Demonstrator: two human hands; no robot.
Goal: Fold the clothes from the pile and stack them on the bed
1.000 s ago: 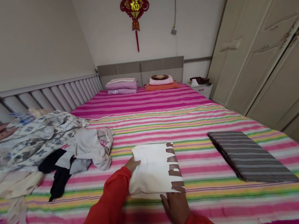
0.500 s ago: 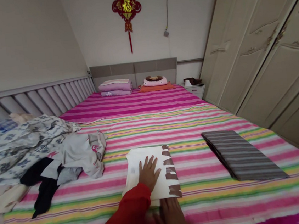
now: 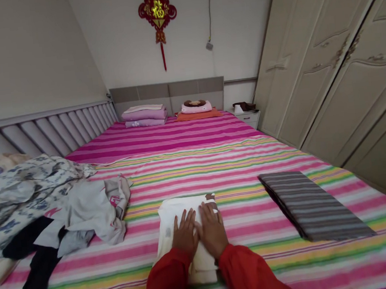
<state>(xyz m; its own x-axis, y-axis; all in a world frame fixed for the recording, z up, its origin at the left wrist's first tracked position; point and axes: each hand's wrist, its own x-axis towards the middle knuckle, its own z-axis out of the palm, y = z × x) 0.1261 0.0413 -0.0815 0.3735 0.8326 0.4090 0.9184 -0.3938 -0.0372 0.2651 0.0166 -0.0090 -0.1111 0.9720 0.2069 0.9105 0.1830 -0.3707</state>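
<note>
A folded white garment with brown patterning along its right side (image 3: 167, 214) lies on the striped bedsheet (image 3: 245, 212) in front of me. My left hand (image 3: 185, 235) rests flat on its middle, fingers spread. Beside it, my right hand (image 3: 211, 230) also lies flat on the cloth, fingers stretched forward and covering much of the brown pattern. The two hands touch or nearly touch at the thumbs. Both sleeves are red. Part of the garment's near edge shows between my wrists.
Crumpled clothes (image 3: 92, 205) are heaped on the left of the bed. A folded grey striped cloth (image 3: 316, 205) lies to the right. Folded bedding (image 3: 145, 115) and a pillow stack (image 3: 196, 107) sit by the headboard (image 3: 200, 86). A wardrobe (image 3: 336, 65) stands along the right.
My right hand has moved from the garment's near edge up onto its top, beside my left hand. The garment's lower part now extends nearer to me. The view has shifted slightly.
</note>
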